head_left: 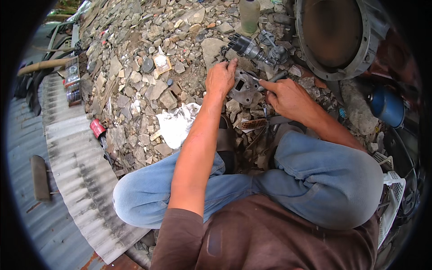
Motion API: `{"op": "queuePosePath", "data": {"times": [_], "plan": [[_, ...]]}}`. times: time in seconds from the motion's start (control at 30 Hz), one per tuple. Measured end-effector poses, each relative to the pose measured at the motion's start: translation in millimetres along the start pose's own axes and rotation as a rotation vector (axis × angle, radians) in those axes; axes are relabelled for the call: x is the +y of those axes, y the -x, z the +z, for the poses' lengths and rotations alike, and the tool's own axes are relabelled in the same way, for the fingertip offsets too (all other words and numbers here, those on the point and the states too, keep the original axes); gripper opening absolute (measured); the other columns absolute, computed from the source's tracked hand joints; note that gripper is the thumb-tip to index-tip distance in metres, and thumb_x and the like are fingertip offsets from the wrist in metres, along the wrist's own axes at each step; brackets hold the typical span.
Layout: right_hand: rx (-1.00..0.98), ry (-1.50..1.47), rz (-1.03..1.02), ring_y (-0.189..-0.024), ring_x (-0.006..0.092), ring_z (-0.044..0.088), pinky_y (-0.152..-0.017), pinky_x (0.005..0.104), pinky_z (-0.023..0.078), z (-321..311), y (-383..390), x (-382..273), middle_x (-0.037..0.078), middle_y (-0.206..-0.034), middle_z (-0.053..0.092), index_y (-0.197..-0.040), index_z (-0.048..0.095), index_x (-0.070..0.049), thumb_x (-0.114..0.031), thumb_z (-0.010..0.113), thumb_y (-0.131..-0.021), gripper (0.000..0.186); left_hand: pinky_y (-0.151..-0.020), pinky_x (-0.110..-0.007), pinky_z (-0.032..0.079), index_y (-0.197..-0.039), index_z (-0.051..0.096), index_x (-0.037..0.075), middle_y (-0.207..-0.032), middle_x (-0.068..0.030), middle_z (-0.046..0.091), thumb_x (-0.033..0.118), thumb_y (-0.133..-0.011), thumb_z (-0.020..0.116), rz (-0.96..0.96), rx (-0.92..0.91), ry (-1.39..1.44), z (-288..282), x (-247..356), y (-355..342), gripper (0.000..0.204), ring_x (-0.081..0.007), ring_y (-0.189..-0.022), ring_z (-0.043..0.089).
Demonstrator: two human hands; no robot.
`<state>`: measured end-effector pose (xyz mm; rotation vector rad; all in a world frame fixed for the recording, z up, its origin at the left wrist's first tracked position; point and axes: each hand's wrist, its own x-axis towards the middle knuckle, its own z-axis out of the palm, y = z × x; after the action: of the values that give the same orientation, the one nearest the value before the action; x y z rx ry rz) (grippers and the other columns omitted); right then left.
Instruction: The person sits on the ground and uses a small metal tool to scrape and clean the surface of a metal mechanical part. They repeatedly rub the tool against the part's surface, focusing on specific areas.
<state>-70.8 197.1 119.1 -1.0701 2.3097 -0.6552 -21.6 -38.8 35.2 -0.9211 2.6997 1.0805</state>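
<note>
In front of my feet sits a grey cast-metal part [245,93] with a dark rectangular opening and bolt holes. My left hand [219,80] is closed on its left edge, the fingertips partly hidden. From the other side, my right hand [284,96] pinches a thin, pale metal tool whose tip reaches the part's upper right; most of the tool is hidden by the fingers. Just beyond lie a black-capped distributor [249,47] and a smaller grey metal fitting [275,50]. Below my right hand a small ratchet-like tool [265,110] stands among the stones.
A large round metal housing [330,76] stands at the far right, near a blue canister [387,108]. A bottle [249,18] stands at the back. White cloth [177,123] lies on the rubble left of my shoes. Corrugated sheets [76,157] cover the left side.
</note>
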Motion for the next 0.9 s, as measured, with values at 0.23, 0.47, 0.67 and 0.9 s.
{"op": "queuePosePath", "data": {"times": [0.23,0.47,0.67,0.9], "plan": [[0.091,0.005,-0.094,-0.081,0.0471,0.069,-0.078,0.0528,0.055,7,-1,8,0.028,-0.084,0.07,-0.135,0.07,0.0,-0.008,0.063,-0.094,0.043,-0.091,-0.055,0.053,-0.101,0.078,-0.001,-0.098,-0.033,0.074,0.058,-0.105,0.056,0.015,0.019,-0.005,3,3,2,0.062,-0.0537,-0.102,0.07],[0.083,-0.059,-0.068,-0.086,0.0478,0.072,-0.08,0.056,0.058,13,9,10,0.029,-0.09,0.073,-0.132,0.072,-0.005,-0.01,0.062,-0.092,0.041,-0.09,-0.057,0.054,-0.105,0.079,0.004,-0.103,-0.0305,0.075,0.06,-0.105,0.055,0.006,0.019,-0.008,3,-2,-1,0.062,-0.0518,-0.103,0.07],[0.1,-0.051,-0.095,-0.08,0.0472,0.07,-0.078,0.0525,0.055,12,6,15,0.029,-0.085,0.07,-0.134,0.071,0.0,-0.007,0.061,-0.093,0.043,-0.089,-0.057,0.054,-0.101,0.079,0.003,-0.102,-0.0311,0.075,0.059,-0.105,0.056,0.011,0.02,-0.024,5,2,0,0.062,-0.0516,-0.103,0.07],[0.135,-0.078,-0.11,-0.08,0.0473,0.07,-0.077,0.0525,0.055,17,9,15,0.028,-0.083,0.07,-0.133,0.071,0.0,-0.007,0.062,-0.093,0.042,-0.089,-0.056,0.054,-0.102,0.079,0.001,-0.099,-0.0309,0.075,0.059,-0.105,0.056,0.03,0.045,-0.013,5,-1,1,0.062,-0.0515,-0.101,0.071]]}}
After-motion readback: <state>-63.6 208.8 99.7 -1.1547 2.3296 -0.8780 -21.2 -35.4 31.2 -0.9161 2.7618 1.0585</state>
